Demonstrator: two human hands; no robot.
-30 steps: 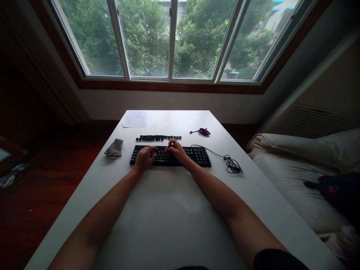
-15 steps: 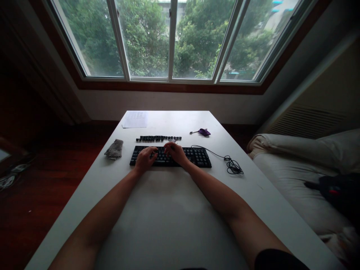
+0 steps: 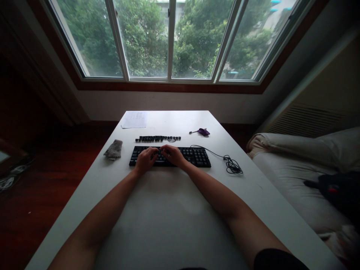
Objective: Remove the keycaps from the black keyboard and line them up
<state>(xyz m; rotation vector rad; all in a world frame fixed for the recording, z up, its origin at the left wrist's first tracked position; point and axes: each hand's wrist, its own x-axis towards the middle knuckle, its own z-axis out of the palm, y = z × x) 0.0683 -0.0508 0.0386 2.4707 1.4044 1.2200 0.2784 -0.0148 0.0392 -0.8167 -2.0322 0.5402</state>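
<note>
With its long axis running left to right, the keyboard (image 3: 197, 155) lies on the white surface (image 3: 168, 217), under the left hand (image 3: 145, 160) and right hand (image 3: 173, 155); both hands' fingers curl, their grip unclear.

Keyboard (image 3: 199, 156): matt black plastic. Table (image 3: 168, 210): smooth, white. Left cloth (image 3: 113, 150): rough grey. Far-left sheets (image 3: 134, 119): paper. Floor (image 3: 56, 168): glossy reddish wood.
</note>
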